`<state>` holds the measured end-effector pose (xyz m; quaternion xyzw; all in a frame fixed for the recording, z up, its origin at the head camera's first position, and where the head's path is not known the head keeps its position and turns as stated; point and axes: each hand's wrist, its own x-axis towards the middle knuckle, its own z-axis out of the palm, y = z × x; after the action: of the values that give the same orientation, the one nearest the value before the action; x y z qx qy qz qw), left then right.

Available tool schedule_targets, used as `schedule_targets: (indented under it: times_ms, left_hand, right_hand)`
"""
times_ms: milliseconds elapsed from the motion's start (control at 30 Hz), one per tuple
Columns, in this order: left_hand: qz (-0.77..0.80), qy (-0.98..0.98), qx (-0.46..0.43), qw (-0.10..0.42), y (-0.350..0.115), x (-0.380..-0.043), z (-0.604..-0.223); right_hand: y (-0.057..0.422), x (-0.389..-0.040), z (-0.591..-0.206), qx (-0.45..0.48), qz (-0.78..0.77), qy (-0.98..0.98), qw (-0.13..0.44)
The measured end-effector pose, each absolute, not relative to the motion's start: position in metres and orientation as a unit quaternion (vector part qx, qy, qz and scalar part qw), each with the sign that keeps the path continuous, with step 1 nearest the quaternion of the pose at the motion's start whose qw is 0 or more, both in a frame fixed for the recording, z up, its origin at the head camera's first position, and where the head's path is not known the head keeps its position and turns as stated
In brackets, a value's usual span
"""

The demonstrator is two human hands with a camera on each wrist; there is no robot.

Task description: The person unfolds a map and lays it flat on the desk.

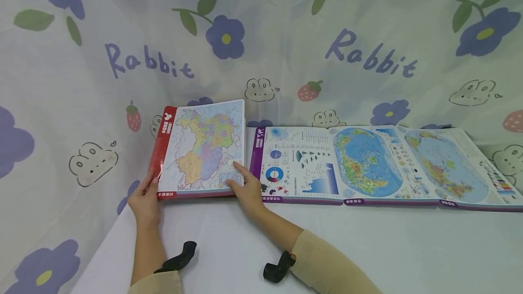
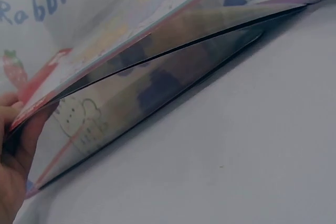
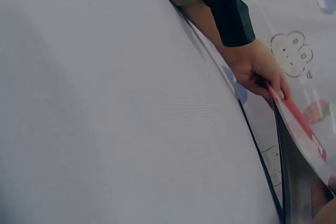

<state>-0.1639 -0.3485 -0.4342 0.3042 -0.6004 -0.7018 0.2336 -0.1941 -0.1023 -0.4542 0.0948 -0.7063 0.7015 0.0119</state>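
Note:
A fold-out map of China (image 1: pixel 204 149) with a red left border is raised and tilted at the left of the table. My left hand (image 1: pixel 145 205) grips its lower left corner, thumb on top and fingers underneath. On the lower right edge, my right hand (image 1: pixel 249 194) holds the map between a thumb on the printed face and fingers below, as the right wrist view shows. Under the lifted map, the left wrist view shows a dark gap and a glossy panel (image 2: pixel 168 87) that reflects the curtain's pattern.
A purple-edged world map (image 1: pixel 367 162) lies unfolded in several panels to the right, along the back of the table. Behind it hangs a curtain (image 1: pixel 278 49) with flowers, rabbits and strawberries. The white tabletop (image 1: pixel 229 248) stretches in front.

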Motion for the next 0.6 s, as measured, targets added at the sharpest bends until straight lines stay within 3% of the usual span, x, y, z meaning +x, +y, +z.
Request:
schedule_targets:
  times_ms: [233,600]
  left_hand:
    - [-0.744,-0.549,0.288,0.25,-0.344,-0.162,-0.426]
    - [-0.757,-0.548,0.279,0.22,-0.331,-0.168,-0.422]
  right_hand:
    - [-0.1,-0.188,-0.448,0.098,0.699,-0.708,0.019]
    - [-0.08,-0.184,-0.444,0.087,0.704,-0.704,0.027]
